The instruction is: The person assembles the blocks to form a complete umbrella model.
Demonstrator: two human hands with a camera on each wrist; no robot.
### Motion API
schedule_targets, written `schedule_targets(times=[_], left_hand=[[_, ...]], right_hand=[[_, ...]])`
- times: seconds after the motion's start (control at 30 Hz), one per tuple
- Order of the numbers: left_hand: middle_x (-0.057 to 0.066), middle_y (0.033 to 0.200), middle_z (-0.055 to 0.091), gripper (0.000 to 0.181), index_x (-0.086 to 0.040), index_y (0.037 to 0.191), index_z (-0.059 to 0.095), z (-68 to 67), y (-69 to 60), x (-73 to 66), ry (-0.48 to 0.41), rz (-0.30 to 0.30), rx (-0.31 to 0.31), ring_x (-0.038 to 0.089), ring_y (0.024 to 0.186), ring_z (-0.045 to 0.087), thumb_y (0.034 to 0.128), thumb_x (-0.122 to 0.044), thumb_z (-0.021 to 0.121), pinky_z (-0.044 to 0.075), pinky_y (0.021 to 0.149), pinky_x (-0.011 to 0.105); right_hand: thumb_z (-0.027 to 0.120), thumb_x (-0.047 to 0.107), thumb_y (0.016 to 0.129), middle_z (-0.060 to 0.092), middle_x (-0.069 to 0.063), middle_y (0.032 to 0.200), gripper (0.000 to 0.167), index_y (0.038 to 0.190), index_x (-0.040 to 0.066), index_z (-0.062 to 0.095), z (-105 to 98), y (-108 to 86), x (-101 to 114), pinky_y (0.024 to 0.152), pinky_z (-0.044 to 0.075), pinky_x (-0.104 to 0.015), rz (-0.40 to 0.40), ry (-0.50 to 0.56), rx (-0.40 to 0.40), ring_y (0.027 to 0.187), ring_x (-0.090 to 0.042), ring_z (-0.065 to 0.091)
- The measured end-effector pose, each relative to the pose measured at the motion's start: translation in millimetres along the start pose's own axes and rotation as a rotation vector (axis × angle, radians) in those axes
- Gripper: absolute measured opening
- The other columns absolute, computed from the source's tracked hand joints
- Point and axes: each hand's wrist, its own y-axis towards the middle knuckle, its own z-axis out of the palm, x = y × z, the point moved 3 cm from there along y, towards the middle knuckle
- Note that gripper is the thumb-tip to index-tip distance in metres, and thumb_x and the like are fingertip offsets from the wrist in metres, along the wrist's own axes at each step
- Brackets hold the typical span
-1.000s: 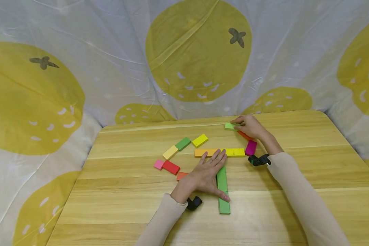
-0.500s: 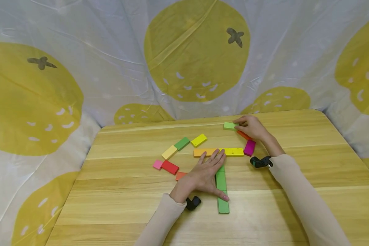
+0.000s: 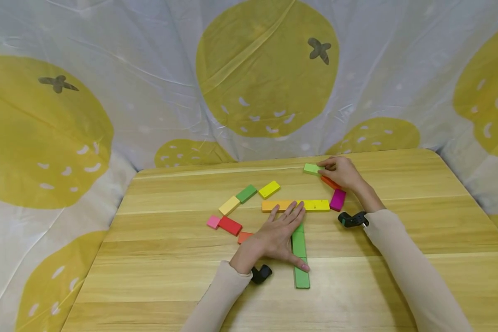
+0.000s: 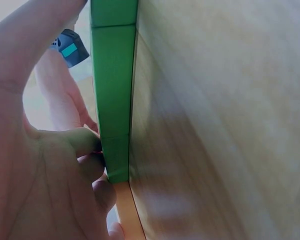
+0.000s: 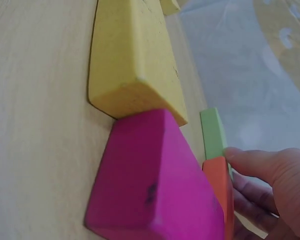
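In the head view, my left hand (image 3: 275, 237) lies spread over a straight line of green blocks (image 3: 299, 244), thumb on the nearest one. Its fingertips rest on the row made of an orange block (image 3: 274, 206) and a yellow block (image 3: 317, 205). Towards the table's back edge, my right hand (image 3: 341, 172) pinches the right end of a light green block (image 3: 312, 168). That block meets a red-orange block (image 3: 330, 182), partly covered by the hand. A magenta block (image 5: 140, 175) joins the red-orange one to the yellow block's end in the right wrist view.
Left of the green line, a curve of blocks lies flat: yellow (image 3: 269, 189), dark green (image 3: 246, 194), pale yellow (image 3: 230, 205), pink (image 3: 213, 222), red (image 3: 230, 226) and orange-red (image 3: 245, 237), the last partly under my left hand. A fruit-patterned curtain (image 3: 170, 92) borders the wooden table (image 3: 157, 267).
My right hand has slid slightly right along the light green block, which has turned a little. My left hand and the other blocks stay in place.
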Motion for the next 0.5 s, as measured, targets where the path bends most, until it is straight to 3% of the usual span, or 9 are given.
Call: schedule_targets(times=[0.33,0.5], left_hand=[[-0.004,0.174,-0.017,0.140,-0.015,0.167,-0.003,0.6,1.3,-0.1,0.011,-0.002,0.005,0.015,0.162,-0.015,0.0720,-0.077,0.078,-0.007,0.132,0.051],[-0.004,0.174,-0.017,0.141,-0.014,0.167,-0.004,1.3,2.4,-0.3,0.011,-0.002,0.006,0.015,0.162,-0.015,0.0719,-0.077,0.078,-0.007,0.132,0.051]], right_hand=[[0.064,0.022,0.104,0.063,-0.028,0.131,0.042,0.136,-0.005,0.064,-2.8,-5.2,-4.2,0.104,0.051,-0.059,-0.001,0.032,0.020,0.121,-0.046,0.062],[0.059,0.036,0.106,0.033,-0.032,0.160,0.068,0.155,-0.005,0.040,-6.8,-26.9,3.6,0.117,0.032,-0.070,-0.025,-0.047,0.121,0.147,-0.054,0.034]])
